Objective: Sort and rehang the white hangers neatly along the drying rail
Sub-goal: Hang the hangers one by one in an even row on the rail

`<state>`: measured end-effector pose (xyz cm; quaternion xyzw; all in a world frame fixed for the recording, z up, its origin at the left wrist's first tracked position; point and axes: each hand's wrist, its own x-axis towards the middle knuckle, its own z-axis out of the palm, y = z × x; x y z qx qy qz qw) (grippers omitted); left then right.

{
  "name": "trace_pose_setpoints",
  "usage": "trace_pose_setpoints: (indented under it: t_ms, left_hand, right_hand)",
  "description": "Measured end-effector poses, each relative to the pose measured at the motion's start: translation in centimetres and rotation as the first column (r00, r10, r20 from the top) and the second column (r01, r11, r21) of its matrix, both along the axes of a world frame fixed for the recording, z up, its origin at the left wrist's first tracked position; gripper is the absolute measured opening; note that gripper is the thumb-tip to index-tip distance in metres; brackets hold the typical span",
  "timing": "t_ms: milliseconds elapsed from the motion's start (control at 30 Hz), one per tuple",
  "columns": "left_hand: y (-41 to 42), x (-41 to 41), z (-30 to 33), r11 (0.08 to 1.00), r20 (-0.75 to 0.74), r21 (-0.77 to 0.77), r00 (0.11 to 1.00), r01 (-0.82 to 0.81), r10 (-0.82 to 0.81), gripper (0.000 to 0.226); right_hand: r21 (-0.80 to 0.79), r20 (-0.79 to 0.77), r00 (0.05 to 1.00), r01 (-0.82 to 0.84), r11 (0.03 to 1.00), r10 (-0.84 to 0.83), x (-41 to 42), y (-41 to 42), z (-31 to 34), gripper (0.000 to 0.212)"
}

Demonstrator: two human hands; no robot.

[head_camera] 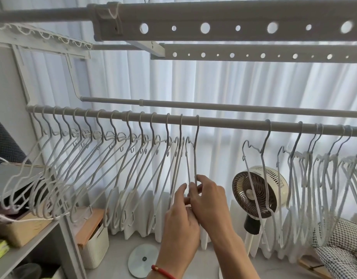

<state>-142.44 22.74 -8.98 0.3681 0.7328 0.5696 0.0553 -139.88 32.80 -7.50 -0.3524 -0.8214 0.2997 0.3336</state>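
While both hands work at the last hanger of the left-hand row, the sort stands at about the halfway mark, judging by the layout. Along the left end of the drying rail [224,120], roughly fourteen white hangers [105,158] hang evenly spaced, hooks facing the same way and frames slanting in parallel. That section appears finished.

The hanger in hand [195,158] hangs by its hook at the right end of this row, near mid-rail. The right hand [208,200] pinches its lower frame between thumb and curled fingers. The left hand [181,214] has its fingers curled round the lower wires of the same hanger or its neighbour; which one cannot be told.

To the right of a bare stretch of rail, a single hanger [260,168] hangs alone, tilted. Beyond it, toward the right end of the rail, the remaining hangers [324,174] sit bunched in uneven clusters with frames overlapping. These still need spacing and alignment.

Materials: the hangers are thin wire with a matte white coating, shaped with a long-necked hook, notched shoulders and small under-hooks. The rail is a smooth round pale tube with a collar joint. Above it run flat grey perforated bars [234,27] with alternating large and small round holes. Behind hangs a pleated sheer white curtain [214,87]. A round fan [258,190] with a slatted grille stands behind the lone hanger.
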Motion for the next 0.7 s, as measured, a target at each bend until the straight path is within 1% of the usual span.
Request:
trace_pose_setpoints:
  t_ms: [100, 200, 300, 400, 700]
  left_hand:
    - [0.2, -0.2, 0.2, 0.999, -0.139, -0.033, 0.99, -0.027, 0.022, 0.053]
    - [0.6, -0.1, 0.5, 0.998, -0.177, -0.039, 0.984, -0.042, 0.034, 0.052]
    - [0.9, 0.3, 1.1, 0.996, -0.239, -0.01, 0.968, -0.085, 0.08, 0.051]
    - [1.3, 0.2, 1.6, 0.995, -0.252, 0.016, 0.963, -0.095, 0.096, 0.049]
    - [1.1, -1.1, 1.4, 0.994, -0.249, 0.023, 0.962, -0.111, 0.114, 0.05]
  right_hand:
    - [-0.007, 0.008, 1.0, -0.003, 1.0, 0.003, 0.9, 0.0, 0.2, 0.042]
    - [-0.004, 0.009, 1.0, 0.002, 1.0, -0.002, 1.6, 0.4, 0.1, 0.04]
    - [-0.006, -0.026, 1.0, -0.014, 1.0, 0.014, 2.0, 0.6, -0.2, 0.036]
    - [-0.054, -0.058, 0.997, -0.045, 0.998, 0.042, 2.1, 1.0, -0.4, 0.034]
    - [-0.077, -0.128, 0.988, -0.092, 0.993, 0.081, 0.9, 0.9, -1.1, 0.028]
